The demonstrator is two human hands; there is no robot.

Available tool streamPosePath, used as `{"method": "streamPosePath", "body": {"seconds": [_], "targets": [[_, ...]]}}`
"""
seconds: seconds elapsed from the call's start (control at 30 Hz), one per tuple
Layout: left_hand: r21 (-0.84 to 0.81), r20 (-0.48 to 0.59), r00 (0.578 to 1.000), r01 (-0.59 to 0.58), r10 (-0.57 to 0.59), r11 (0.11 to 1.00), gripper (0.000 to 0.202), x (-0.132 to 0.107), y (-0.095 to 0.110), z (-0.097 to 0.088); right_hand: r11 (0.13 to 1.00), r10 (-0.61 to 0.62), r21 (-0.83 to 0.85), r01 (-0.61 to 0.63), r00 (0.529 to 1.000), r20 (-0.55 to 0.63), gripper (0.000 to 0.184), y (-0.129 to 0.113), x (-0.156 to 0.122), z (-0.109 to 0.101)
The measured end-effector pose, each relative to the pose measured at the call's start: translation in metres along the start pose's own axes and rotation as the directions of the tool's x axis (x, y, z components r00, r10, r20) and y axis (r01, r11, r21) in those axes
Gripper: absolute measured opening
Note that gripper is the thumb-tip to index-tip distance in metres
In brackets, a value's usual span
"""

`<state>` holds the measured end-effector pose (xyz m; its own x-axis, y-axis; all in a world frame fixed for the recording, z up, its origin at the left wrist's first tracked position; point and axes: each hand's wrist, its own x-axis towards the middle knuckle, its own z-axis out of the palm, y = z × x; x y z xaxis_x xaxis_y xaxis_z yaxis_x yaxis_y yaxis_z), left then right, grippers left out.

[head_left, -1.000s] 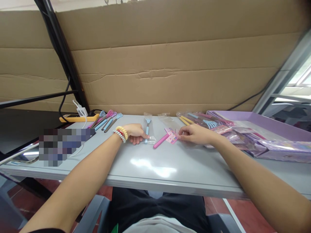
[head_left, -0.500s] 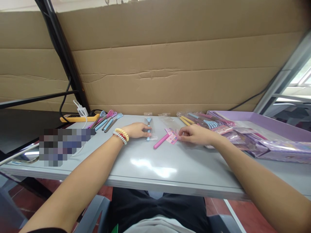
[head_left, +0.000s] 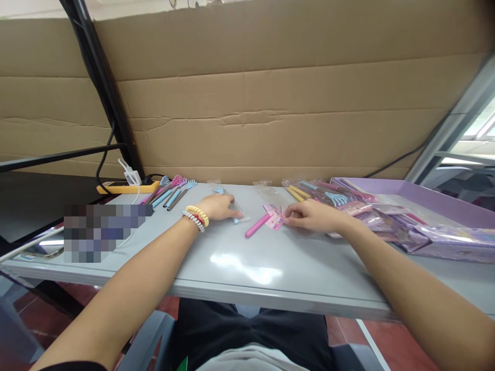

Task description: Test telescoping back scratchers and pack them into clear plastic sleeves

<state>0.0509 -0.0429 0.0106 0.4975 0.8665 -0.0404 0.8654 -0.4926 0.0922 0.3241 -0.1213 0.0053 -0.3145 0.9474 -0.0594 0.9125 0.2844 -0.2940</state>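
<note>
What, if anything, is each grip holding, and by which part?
Left grip covers the middle of the bagged blue tool; a hold cannot be told. Right grip is at the right edge of the pink card; pinching isn't clear.

We are finding a brown cardboard sheet (head_left: 270,87) standing as a wall behind the workplace, its horizontal creases running across it and a strip of white wall (head_left: 127,9) showing above. At the left, a black post (head_left: 102,77) is leaning at an angle, with a thin black bar (head_left: 62,157) joining it. At the right, a grey metal post (head_left: 454,123) is slanting before a bright window area (head_left: 481,121), where blurred grey forms are sitting below. The grey table (head_left: 216,242) is catching a white glare near its front edge. Beneath, we are observing red floor tiles (head_left: 386,335), which a pale strip (head_left: 366,336) is crossing. A grey chair (head_left: 154,330) is standing at the front.
</note>
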Motion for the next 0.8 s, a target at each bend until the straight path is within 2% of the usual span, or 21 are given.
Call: {"method": "streamPosePath", "body": {"seconds": [0.1,0.2,0.3,0.4,0.5,0.6,0.8], "targets": [[-0.047,-0.04,0.983,0.178,-0.179,0.983,0.075,-0.002,-0.004,-0.006,1.0,0.002,0.005,-0.002,1.0,-0.004,0.034,0.001,0.0,0.0],[-0.079,0.053,0.959,0.282,-0.278,0.956,0.065,-0.005,-0.013,-0.012,1.0,-0.003,0.007,0.004,1.0,-0.014,0.034,0.002,0.0,0.0],[-0.155,0.163,0.943,0.314,-0.29,0.937,0.055,-0.004,-0.024,-0.013,1.0,-0.017,0.017,0.018,0.999,-0.046,0.034,0.001,0.0,0.0],[-0.26,0.17,0.946,0.313,-0.276,0.914,0.044,0.002,-0.032,-0.008,0.998,-0.063,0.008,0.065,0.99,-0.126,0.036,-0.001,0.005,0.005],[-0.326,0.159,0.948,0.314,-0.275,0.892,0.033,0.008,-0.035,-0.004,0.984,-0.175,-0.071,0.164,0.964,-0.199,0.044,0.0,0.013,0.015],[-0.353,0.179,0.936,0.349,-0.304,0.868,0.028,0.009,-0.036,-0.005,0.965,-0.252,-0.107,0.238,0.956,-0.149,0.056,0.004,0.02,0.024],[-0.308,0.173,0.92,0.39,-0.352,0.868,0.02,0.004,-0.036,-0.009,0.972,-0.22,-0.092,0.215,0.974,-0.045,0.061,0.008,0.022,0.027]]}}
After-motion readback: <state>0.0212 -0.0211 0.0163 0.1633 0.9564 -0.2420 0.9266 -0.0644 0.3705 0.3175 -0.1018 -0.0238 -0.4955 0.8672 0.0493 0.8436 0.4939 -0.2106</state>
